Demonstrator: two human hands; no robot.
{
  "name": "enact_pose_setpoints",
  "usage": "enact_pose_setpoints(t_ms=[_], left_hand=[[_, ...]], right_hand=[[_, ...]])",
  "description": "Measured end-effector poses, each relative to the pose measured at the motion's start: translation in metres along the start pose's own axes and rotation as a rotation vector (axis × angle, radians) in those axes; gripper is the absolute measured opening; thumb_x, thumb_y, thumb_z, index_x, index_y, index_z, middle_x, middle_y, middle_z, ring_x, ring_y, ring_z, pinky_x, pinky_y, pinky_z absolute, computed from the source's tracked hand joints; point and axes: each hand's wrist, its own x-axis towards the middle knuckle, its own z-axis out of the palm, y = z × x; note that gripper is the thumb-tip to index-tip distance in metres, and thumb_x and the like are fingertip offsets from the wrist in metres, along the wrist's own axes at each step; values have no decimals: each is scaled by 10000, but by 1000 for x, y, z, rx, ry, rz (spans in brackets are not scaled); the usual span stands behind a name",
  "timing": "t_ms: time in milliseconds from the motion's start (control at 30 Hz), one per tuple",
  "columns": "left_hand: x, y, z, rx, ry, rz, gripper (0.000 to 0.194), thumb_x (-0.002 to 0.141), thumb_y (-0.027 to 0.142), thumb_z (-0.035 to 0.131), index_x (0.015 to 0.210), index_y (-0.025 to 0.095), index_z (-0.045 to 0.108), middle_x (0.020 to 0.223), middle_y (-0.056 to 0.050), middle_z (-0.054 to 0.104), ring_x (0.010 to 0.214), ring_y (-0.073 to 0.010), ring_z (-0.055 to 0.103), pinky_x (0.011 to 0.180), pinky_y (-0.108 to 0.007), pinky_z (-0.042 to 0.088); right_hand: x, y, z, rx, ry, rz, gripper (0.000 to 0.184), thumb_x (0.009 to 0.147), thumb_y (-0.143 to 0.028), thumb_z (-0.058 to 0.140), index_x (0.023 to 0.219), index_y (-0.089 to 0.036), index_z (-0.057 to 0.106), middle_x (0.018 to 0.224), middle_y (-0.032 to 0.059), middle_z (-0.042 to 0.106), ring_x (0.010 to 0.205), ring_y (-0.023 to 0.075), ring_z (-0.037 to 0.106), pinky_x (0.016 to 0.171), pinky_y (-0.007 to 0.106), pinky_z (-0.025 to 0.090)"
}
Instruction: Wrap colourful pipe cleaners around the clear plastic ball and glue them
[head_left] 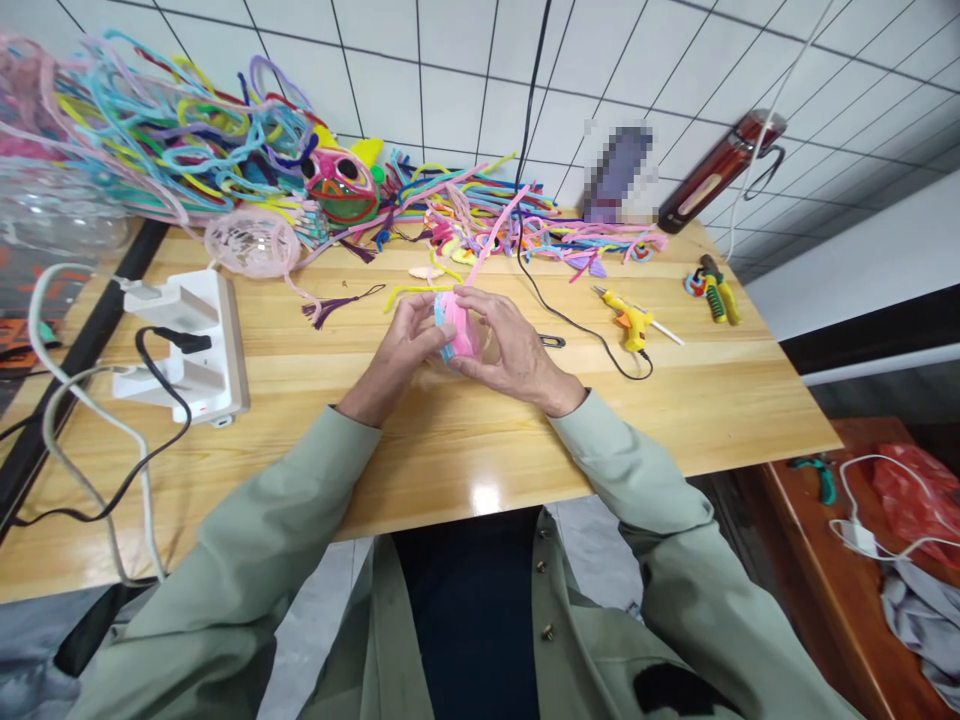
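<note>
Near the middle of the table, my left hand (416,340) and my right hand (514,345) are both closed around a pink and blue pipe-cleaner piece (461,330). A loose pink pipe-cleaner end (496,235) sticks up from it, toward the back right. My left fingers press the blue side, while my right fingers and thumb wrap the pink side. The palms hide part of the piece. Just beyond my left hand lie a bent yellow pipe cleaner (409,292) and a purple tassel (330,307). A dark metal clip-like loop (553,341) lies right of my right hand.
A tangled heap of pipe cleaners (195,140) lines the back. On the left sits a white power strip (217,350) with cords. A yellow glue gun (631,320), its black cord, pliers (718,290) and a red-brown flask (720,170) are on the right.
</note>
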Motion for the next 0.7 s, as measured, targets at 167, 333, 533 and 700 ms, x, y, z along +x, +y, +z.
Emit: enact_pose_setpoints(t_ms=[167, 333, 533, 700], left_hand=[[1, 5, 1, -123, 13, -118, 677, 831, 559, 990, 1343, 270, 655, 1587, -105, 719, 1477, -333, 698, 1153, -436, 632], [2, 4, 1, -125, 26, -112, 730, 779, 576, 1021, 1326, 256, 656, 1543, -112, 735, 1445, -334, 711, 1154, -437, 626], [0, 3, 3, -117, 34, -113, 702, 810, 601, 984, 1327, 268, 646, 1549, -100, 727, 1544, -345, 647, 1187, -436, 607], [1, -1, 4, -87, 58, -95, 746, 767, 577, 1026, 1319, 262, 636, 1462, -104, 743, 1485, -347, 680, 1159, -449, 628]], right_hand=[[-1, 1, 2, -25, 14, -29, 754, 1058, -730, 711, 1641, -273, 570, 1709, 184, 668, 1593, 369, 620, 1323, 623, 512], [-1, 4, 4, -24, 12, -37, 755, 1059, -729, 712, 1638, -264, 579, 1701, 193, 674, 1591, 373, 622, 1325, 635, 513], [-1, 2, 5, -37, 5, -6, 756, 1046, -735, 732, 1634, -282, 590, 1711, 178, 668, 1595, 372, 620, 1327, 643, 520], [1, -1, 5, -29, 9, -19, 717, 1064, -709, 720, 1623, -277, 594, 1700, 180, 679, 1583, 366, 636, 1319, 644, 524]])
